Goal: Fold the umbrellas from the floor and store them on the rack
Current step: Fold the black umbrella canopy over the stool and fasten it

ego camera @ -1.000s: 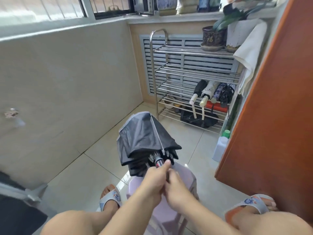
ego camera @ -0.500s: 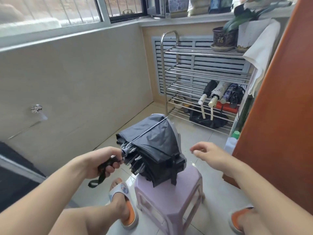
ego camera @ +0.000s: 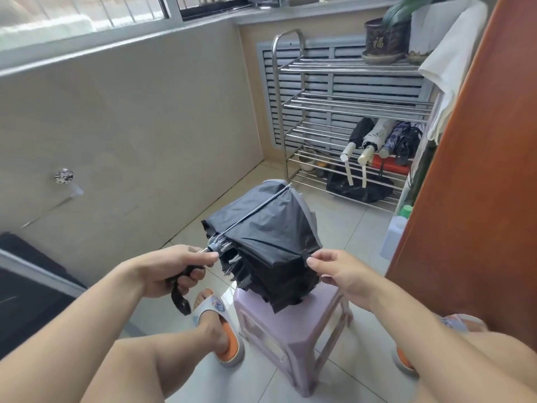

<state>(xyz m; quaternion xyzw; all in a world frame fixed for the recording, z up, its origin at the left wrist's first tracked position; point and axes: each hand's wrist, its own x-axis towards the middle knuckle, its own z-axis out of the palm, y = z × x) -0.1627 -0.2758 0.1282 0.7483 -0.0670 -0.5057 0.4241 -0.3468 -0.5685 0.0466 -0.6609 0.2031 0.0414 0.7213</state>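
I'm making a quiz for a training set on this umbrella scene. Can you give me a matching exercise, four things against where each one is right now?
Things:
1. black umbrella
2. lilac stool
3. plant pot
4. folded umbrellas

Places:
A. top shelf of the metal rack
B. lying side by side on a lower shelf of the rack
C. between the left hand and right hand
D. on the floor tiles, under the black umbrella

Pairs: 1-C, 2-D, 3-A, 4-B
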